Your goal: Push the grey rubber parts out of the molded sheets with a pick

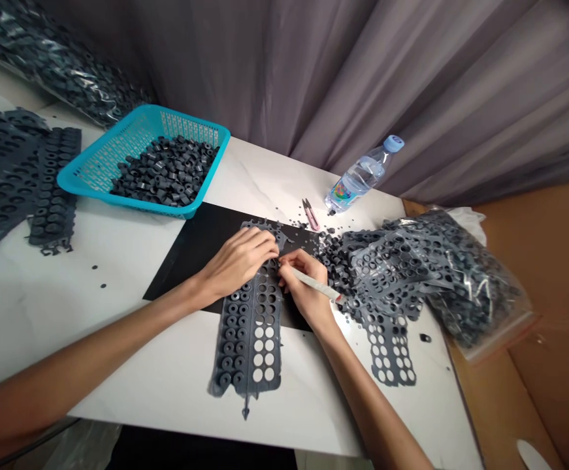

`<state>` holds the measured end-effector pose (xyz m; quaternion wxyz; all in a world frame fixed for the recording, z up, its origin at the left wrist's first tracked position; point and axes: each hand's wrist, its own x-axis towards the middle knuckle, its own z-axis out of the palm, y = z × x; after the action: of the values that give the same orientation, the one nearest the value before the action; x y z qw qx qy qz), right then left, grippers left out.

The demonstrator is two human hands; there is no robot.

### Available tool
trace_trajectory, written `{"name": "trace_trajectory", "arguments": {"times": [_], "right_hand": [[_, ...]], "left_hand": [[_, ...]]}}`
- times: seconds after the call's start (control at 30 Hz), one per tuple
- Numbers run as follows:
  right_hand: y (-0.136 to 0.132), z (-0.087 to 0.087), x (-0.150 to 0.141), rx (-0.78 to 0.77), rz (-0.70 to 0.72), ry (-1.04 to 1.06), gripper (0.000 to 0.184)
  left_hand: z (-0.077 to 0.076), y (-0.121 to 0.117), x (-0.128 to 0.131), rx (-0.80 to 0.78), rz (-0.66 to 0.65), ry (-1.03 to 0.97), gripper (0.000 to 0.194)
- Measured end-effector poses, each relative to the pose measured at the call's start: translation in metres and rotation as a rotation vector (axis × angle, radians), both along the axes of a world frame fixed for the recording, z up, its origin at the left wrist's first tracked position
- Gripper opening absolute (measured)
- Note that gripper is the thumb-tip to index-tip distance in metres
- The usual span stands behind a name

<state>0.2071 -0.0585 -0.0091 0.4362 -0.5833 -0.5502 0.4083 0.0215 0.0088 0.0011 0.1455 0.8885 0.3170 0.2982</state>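
Observation:
A grey moulded rubber sheet (pixel 251 339) lies partly on the black mat and partly on the white table. Round parts with centre holes fill its left rows, while the lower right rows are bare holes. My left hand (pixel 245 258) is closed over the upper part of this sheet, fingers together and curled down; its fingertips are partly hidden. In my right hand (pixel 308 284) is a pale pen-like stick (pixel 316 284) with a red end, pinched like a pencil. Its tip is close to my left fingers, hidden at the sheet. The black mat (pixel 181 261) lies beneath both hands.
A blue basket (pixel 210 179) holds many small black parts. Pink thread snips (pixel 309 215) and a water bottle (pixel 360 176) are behind. Loose black parts (pixel 336 261), punched-out sheets (pixel 392 274) and a filled plastic bag (pixel 480 294) lie right. More sheets (pixel 0 176) lie left.

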Motion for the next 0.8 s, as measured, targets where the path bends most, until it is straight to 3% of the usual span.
{"name": "trace_trajectory", "arguments": {"times": [0.1,0.2,0.3,0.37,0.67,0.8], "right_hand": [[0.0,-0.002,-0.001,-0.007,-0.015,0.002,0.009],[0.0,-0.003,0.001,-0.035,0.0,0.081,0.011],[0.001,-0.001,0.002,-0.026,-0.02,0.152,0.012],[0.001,0.0,0.003,0.004,-0.064,0.173,0.012],[0.001,-0.002,0.004,0.042,-0.105,0.094,0.021],[-0.003,0.004,0.002,0.157,-0.151,-0.089,0.025]], "left_hand": [[0.011,0.005,-0.001,-0.218,0.122,-0.392,0.017],[0.021,0.008,-0.007,-0.626,0.068,-0.696,0.019],[0.024,0.004,-0.014,-0.994,-0.048,-0.798,0.021],[0.023,-0.002,-0.016,-1.122,-0.084,-0.804,0.024],[0.015,-0.008,-0.017,-1.261,-0.136,-0.77,0.026],[0.007,-0.007,-0.014,-1.228,-0.108,-0.745,0.03]]}}
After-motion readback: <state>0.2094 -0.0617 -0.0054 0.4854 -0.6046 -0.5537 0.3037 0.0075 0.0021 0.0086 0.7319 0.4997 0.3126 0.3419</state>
